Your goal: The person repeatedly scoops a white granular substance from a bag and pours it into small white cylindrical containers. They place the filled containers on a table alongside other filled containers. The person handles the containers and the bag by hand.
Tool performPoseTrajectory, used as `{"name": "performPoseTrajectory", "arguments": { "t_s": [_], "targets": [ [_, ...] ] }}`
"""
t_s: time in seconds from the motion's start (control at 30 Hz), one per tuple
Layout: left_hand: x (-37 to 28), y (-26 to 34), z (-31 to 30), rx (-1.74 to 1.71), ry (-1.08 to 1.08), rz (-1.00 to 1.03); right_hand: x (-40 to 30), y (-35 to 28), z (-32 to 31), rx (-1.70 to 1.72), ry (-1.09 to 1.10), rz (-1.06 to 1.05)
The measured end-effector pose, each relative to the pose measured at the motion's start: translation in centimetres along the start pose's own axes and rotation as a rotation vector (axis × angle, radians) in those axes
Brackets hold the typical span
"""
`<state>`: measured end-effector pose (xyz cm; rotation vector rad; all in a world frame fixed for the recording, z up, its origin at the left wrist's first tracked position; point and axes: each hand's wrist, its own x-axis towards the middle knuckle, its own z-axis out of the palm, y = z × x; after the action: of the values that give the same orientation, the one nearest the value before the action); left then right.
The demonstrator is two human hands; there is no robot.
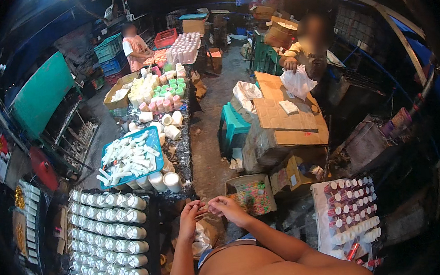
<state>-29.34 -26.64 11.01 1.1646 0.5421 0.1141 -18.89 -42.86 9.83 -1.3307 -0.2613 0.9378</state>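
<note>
My left hand (191, 219) and my right hand (227, 211) meet in front of my body, their fingers bent and the fingertips almost touching. Whether a small thing is pinched between them is too fine to make out. Left of my hands stand rows of white wax-filled glass cups (109, 231) with thin sticks or wicks across their tops. Just beyond my right hand, a cardboard box (269, 201) on the floor holds small multicoloured pieces (250, 197). Below my left hand lies a crumpled clear plastic bag (200, 238).
A blue tray (158, 142) of white strips lies on a worktable (184, 155) with candles (169, 89). Flattened cardboard (280, 115) tops boxes near a green stool (236, 120). One person (135, 49) stands far left; another (310, 49) holds a plastic bag. Red-and-white candles (347, 205) stand right.
</note>
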Motion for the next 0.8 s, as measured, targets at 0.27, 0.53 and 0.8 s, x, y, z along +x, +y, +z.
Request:
{"name": "performPoseTrajectory", "arguments": {
  "t_s": [0.27, 0.53, 0.8],
  "targets": [
    [-0.1, -0.3, -0.9, -0.007, 0.023, -0.007, 0.1, -0.5, 0.8, 0.024, -0.026, -0.006],
    [-0.2, -0.4, -1.5, -0.016, 0.036, -0.018, 1.5, 1.5, 1.5, 0.091, -0.090, -0.062],
    [-0.4, 0.2, -1.1, -0.008, 0.027, -0.042, 1.3, 1.8, 1.3, 0.097, -0.051, -0.046]
  ]
}}
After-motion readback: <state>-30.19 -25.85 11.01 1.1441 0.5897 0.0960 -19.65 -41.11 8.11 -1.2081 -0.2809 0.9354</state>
